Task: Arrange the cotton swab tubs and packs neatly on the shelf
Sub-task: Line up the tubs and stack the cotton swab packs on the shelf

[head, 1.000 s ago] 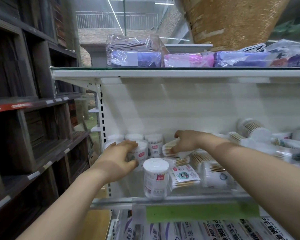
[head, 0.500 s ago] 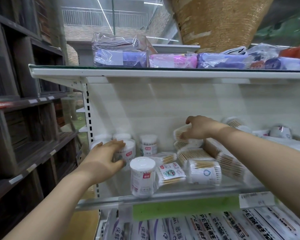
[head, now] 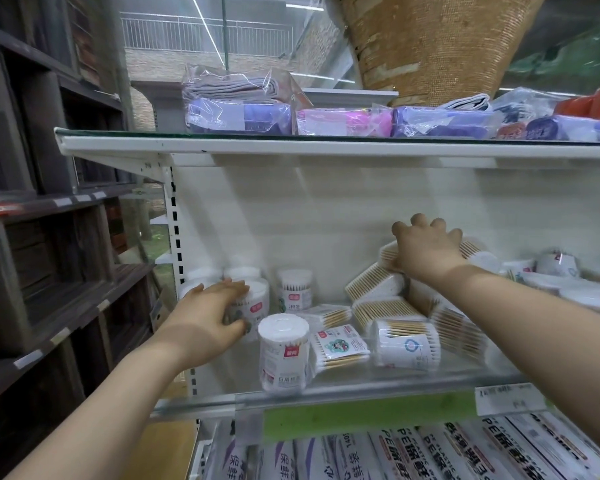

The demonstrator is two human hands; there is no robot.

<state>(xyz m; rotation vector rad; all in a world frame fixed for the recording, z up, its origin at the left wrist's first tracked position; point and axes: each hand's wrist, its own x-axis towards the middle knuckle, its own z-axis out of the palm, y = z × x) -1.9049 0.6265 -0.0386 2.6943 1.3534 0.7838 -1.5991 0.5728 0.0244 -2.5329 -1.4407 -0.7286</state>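
Midway through a tidy-up, a person reaches with both hands into a shop shelf (head: pixel 326 388) stocked with cotton swabs. At the left end the work looks largely done: white-lidded tubs (head: pixel 205 276) stand upright in a cluster by the post, a rear tub (head: pixel 295 289) stands just beside them, and a front tub (head: pixel 283 351) stands at the rail. The left hand (head: pixel 208 317) grasps an upright tub (head: pixel 255 304) at the edge of that cluster, fingers curled round its side.

To the right the job is plainly unfinished. Packs (head: pixel 378 308) of wooden-stemmed swabs lie tilted in a heap, a clear tub (head: pixel 406 344) lies on its side near the front, and a flat pack (head: pixel 340 346) with a cartoon label lies between it and the front tub. The right hand (head: pixel 426 252) clamps the top pack (head: pixel 388 255) of the heap, fingers hooked over its far edge. More toppled tubs (head: pixel 555 268) lie at the far right.

Each clear tub shows swabs packed tight inside, stems on end in the upright ones. Wrapped goods (head: pixel 239 116) lie on the upper shelf (head: pixel 291 147).
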